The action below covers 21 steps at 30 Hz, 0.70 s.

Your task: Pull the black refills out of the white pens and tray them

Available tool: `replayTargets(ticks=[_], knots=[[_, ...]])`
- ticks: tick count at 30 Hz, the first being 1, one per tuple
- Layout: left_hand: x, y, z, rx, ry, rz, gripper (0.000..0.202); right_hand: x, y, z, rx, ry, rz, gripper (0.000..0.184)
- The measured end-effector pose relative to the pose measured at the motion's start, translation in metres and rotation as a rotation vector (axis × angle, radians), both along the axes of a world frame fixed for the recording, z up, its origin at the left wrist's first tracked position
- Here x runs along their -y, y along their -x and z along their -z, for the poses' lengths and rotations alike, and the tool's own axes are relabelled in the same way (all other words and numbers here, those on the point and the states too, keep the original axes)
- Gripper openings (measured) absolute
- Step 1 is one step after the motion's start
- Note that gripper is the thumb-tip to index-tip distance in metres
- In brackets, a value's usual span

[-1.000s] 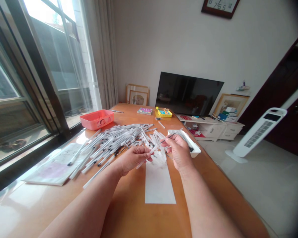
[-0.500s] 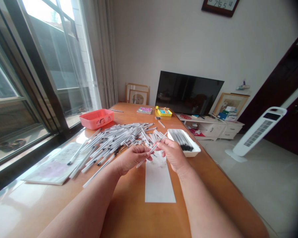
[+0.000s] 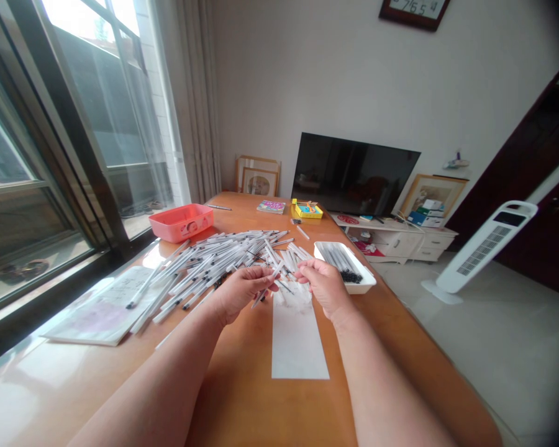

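My left hand (image 3: 249, 290) is closed around a clear pen (image 3: 276, 270), which slants up past the fingertips. Across a small gap, my right hand (image 3: 325, 287) has its thumb and fingers pinched together; anything between them is too small to make out. Beyond both hands lies a large loose pile of clear pens (image 3: 223, 251), many with black ends. Under and in front of the hands is a white sheet of paper (image 3: 300, 341), smudged at its far end. A white tray (image 3: 367, 280) by my right hand holds several pens with black ends.
A red plastic basket (image 3: 179, 226) stands at the back left. A paper booklet (image 3: 93, 316) lies left, with pens overlapping it. A yellow box (image 3: 309, 212) and a small colourful book (image 3: 271, 207) are at the table's far end. The table's right edge (image 3: 428, 347) drops to the floor.
My hands have moved slightly apart. The pen that spanned both hands is now only in my left hand, tilted more steeply.
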<state>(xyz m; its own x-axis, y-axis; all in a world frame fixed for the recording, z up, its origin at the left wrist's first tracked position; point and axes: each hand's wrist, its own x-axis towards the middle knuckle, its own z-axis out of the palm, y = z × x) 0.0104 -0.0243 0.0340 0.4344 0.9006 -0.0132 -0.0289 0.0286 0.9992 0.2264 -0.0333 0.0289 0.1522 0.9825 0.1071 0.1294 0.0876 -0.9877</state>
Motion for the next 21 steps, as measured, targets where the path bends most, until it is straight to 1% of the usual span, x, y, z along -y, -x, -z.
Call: replayTargets(ticks=[2, 6, 10, 12, 16, 21], knots=[[-0.004, 0.003, 0.002, 0.009, -0.013, -0.076, 0.035, -0.005, 0.000, 0.008, 0.133, -0.025, 0.017, 0.022], [-0.011, 0.009, 0.005, 0.042, -0.008, -0.197, 0.040, -0.008, 0.007, 0.021, 0.509, -0.124, 0.029, 0.021], [-0.015, 0.013, 0.009, 0.088, 0.025, -0.258, 0.043, -0.001, 0.028, 0.019, 0.886, -0.289, -0.046, 0.021], [-0.016, 0.013, 0.011, 0.096, 0.039, -0.272, 0.045, 0.004, 0.039, 0.016, 1.031, -0.304, -0.074, 0.021], [-0.017, 0.011, 0.011, 0.075, 0.035, -0.281, 0.045, 0.010, 0.054, 0.015, 1.193, -0.307, -0.080, 0.025], [-0.015, 0.009, 0.007, 0.069, 0.036, -0.255, 0.040, 0.010, 0.062, 0.020, 1.235, -0.331, -0.123, 0.027]])
